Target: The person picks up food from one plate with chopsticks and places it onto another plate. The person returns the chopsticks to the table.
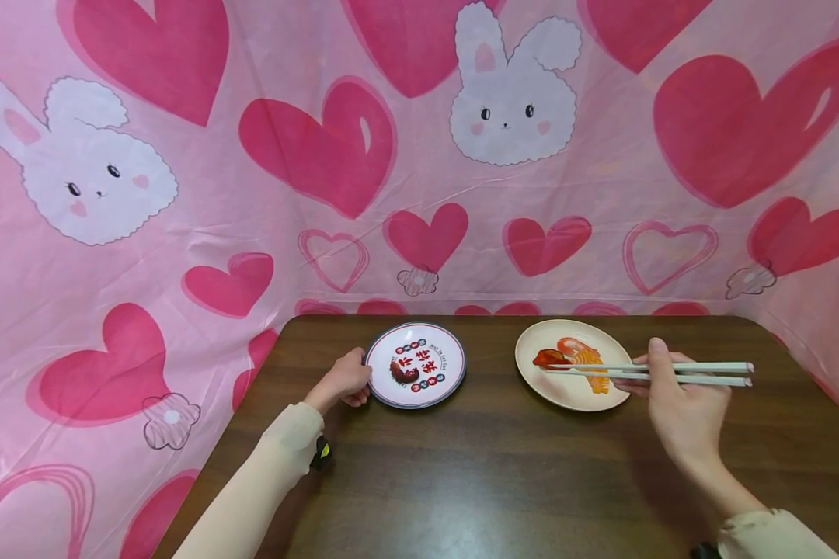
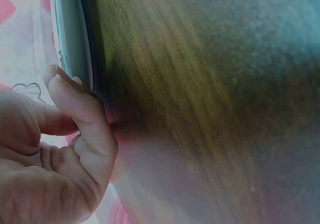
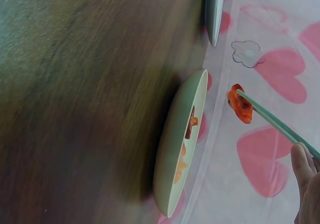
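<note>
With its fingers curled at the rim, my left hand (image 1: 345, 378) holds the near-left edge of a white plate (image 1: 454, 390) with a blue rim and red printed characters. A dark red-brown piece of food (image 1: 405, 373) lies on that plate. Two pale green chopsticks (image 1: 716, 367) are gripped in my right hand (image 1: 681, 415), thumb on top. Between their tips is a glossy orange-red piece of food (image 3: 240, 103), raised above the cream plate (image 1: 562, 400). On the cream plate lie a shrimp-like piece (image 1: 579, 348) and an orange striped slice (image 1: 591, 374).
Both plates stand toward the back of a dark brown wooden table (image 1: 426, 481), with a gap between them. Behind and to the sides hangs a pink cloth (image 1: 287, 256) with hearts and rabbits, meeting the table's back edge.
</note>
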